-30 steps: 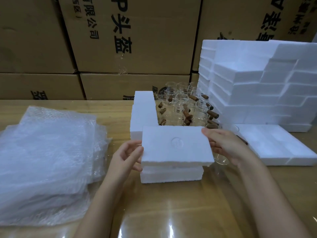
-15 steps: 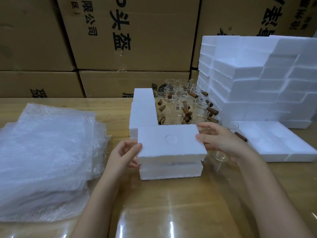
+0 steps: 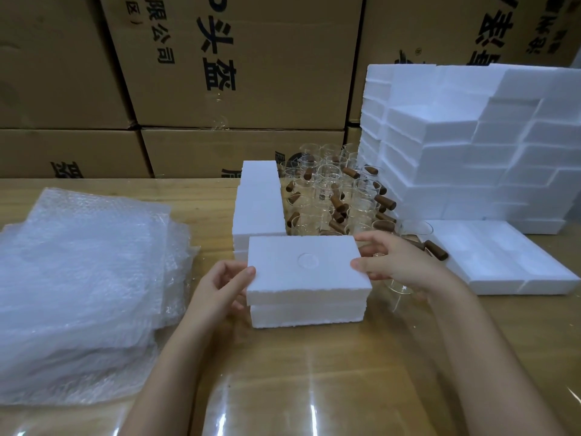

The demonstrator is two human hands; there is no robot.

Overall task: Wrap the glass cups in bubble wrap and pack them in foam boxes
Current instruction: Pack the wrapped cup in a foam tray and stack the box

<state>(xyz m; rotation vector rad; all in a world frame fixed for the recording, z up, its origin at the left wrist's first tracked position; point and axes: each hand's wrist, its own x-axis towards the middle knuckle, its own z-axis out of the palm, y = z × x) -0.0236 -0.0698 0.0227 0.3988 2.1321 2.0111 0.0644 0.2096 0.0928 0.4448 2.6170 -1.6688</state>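
While my left hand (image 3: 220,287) and right hand (image 3: 396,265) pinch opposite edges of the foam lid (image 3: 305,269), it sits slightly askew on the foam box (image 3: 308,311) — opening or closing, I can't tell which.
Next, I reckon, comes a level lift or press. One lid, one box, and one bubble wrap pile (image 3: 78,272) left of the box. Behind it crowd the unwrapped glass cups (image 3: 327,196) — well over a dozen.

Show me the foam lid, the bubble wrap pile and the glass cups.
foam lid (image 3: 306,269), head view, top face.
bubble wrap pile (image 3: 81,272), head view, top sheet.
glass cups (image 3: 328,184), head view, middle cup's wall.
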